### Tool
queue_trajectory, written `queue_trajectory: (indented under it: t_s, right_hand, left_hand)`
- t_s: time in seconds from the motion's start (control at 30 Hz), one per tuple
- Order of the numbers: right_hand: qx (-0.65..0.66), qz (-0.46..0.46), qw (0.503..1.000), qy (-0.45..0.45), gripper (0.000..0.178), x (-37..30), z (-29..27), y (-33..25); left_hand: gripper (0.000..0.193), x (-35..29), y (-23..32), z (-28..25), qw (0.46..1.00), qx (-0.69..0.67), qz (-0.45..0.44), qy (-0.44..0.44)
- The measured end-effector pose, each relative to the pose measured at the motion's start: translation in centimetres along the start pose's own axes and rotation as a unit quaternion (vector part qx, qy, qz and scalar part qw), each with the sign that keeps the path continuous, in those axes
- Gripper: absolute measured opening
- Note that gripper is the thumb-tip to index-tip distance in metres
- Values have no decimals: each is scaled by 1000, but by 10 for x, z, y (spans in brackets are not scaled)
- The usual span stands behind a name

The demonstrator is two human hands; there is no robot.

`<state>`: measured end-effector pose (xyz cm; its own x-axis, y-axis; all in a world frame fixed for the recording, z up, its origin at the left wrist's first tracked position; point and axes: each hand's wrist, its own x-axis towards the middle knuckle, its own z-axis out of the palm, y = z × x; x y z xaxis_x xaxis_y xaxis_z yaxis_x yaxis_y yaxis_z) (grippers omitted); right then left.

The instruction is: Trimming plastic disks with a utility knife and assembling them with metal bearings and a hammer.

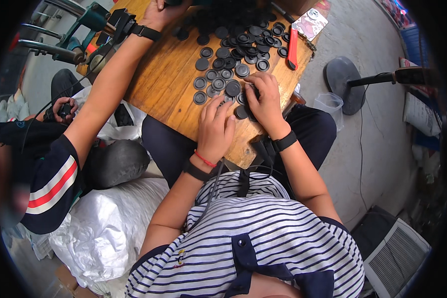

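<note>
Many black round caps [218,83], some ridged in rings and some flat-faced, lie loose on a wooden table [171,89]. My left hand [216,126] rests at the near edge of the caps. Its fingers are stretched forward, with the tips touching or just over the nearest ones. To its right, my right hand [265,102] is curled over black caps beside the group. Dark edges show between its thumb and forefinger and below the thumb; how many caps it covers is hidden. A loose black cap [241,112] lies between my hands.
A red-handled tool [293,49] lies at the table's right edge near a patterned card [310,24]. On the left, a co-worker's arm [107,92] reaches across the table's far side. White sacks [107,223] stand left of me; a round-based stand [340,84] is on the right.
</note>
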<state>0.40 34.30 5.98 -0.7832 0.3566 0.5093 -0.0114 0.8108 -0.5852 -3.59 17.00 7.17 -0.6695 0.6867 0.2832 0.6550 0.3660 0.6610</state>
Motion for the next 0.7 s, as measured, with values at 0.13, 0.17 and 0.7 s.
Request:
queue_trajectory:
  t_s: [0.13,0.17,0.7]
  right_hand:
    - [-31,63,990,124,27,15,-16,9]
    - [-68,79,985,134,28,20,-23,26]
    - [401,361,836,104,57,39,-82,36]
  left_hand:
    - [31,24,9,-12,999,-34,-38,16]
    - [30,33,11,-14,998,-39,-40,-8]
    - [33,49,6,-32,839,-505,-203,-3]
